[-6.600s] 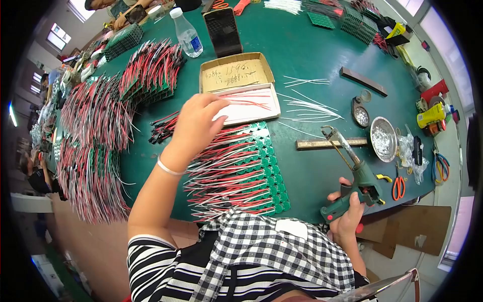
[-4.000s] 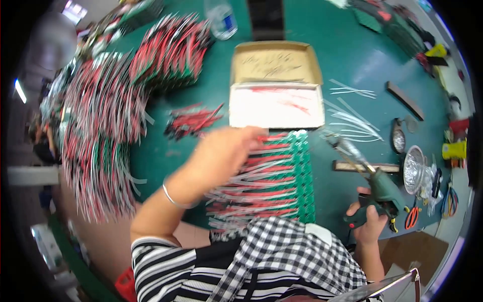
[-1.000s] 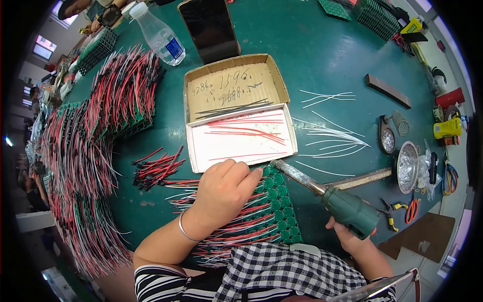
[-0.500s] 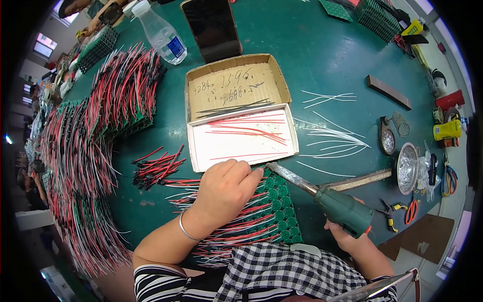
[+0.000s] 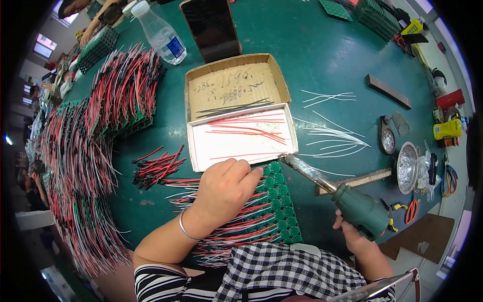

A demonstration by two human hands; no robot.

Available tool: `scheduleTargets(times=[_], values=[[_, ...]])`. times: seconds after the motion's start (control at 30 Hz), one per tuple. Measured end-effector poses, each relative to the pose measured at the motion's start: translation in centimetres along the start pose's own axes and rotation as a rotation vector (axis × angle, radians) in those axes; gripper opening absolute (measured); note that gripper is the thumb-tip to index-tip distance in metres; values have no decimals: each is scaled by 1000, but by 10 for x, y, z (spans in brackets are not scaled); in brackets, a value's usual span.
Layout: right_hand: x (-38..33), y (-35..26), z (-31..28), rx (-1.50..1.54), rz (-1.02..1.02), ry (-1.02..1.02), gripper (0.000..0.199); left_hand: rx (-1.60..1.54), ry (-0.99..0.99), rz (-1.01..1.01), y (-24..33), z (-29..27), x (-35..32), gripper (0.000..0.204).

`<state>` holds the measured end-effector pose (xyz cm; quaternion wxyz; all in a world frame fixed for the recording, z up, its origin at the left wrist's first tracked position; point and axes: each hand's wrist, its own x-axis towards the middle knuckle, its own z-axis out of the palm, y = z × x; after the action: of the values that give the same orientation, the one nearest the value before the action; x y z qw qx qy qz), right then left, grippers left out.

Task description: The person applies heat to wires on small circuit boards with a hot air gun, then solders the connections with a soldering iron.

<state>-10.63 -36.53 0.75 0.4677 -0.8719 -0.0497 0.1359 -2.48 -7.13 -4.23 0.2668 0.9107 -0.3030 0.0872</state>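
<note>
My left hand (image 5: 225, 187) lies over the top edge of a panel of round green circuit boards (image 5: 285, 209), its fingers closed in a pinch; what they grip is hidden beneath them. Rows of red and white wires (image 5: 241, 221) run leftward from the panel, passing under my wrist. In my right hand (image 5: 359, 242) is a green pistol-shaped soldering gun (image 5: 358, 207) with a long, stained metal barrel. Its tip points up and left, near the lower right corner of a white-lined cardboard box (image 5: 201, 151) that holds loose red wires (image 5: 251, 130).
Bundled wired boards (image 5: 80, 166) cover the left side, beside a red wire pile (image 5: 160, 167). A bottle (image 5: 160, 35) and phone (image 5: 211, 30) stand behind. Rightward lie white wires (image 5: 337, 138), a wooden strip (image 5: 358, 180), metal bowl (image 5: 406, 168), solder coil (image 5: 401, 123) and cutters (image 5: 411, 211).
The soldering gun has moved right, its tip now away from my left fingers and closer to the box corner. My right hand shifted with it; my left hand stayed in place.
</note>
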Motion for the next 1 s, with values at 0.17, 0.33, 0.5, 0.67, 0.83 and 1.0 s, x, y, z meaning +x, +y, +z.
scheduleTargets(times=[0.17, 0.33, 0.5, 0.67, 0.83, 1.0], values=[[-8, 5, 8, 238, 75, 96, 33, 3, -28, -13, 2, -4, 2, 18], [-14, 8, 10, 236, 19, 81, 43, -142, 30, -61, 0, -8, 4, 19], [-10, 6, 2, 280, -18, 84, 45, -93, 89, -124, 2, -27, 11, 27], [-24, 11, 0, 249, -1, 55, 46, 11, -62, 33, 16, -23, 12, 26], [-28, -2, 6, 249, 174, -20, 23, 10, -61, 67, 14, -5, -1, 20], [-30, 3, 14, 88, 78, -3, 19, -19, -9, 54, 12, 2, -3, 17]])
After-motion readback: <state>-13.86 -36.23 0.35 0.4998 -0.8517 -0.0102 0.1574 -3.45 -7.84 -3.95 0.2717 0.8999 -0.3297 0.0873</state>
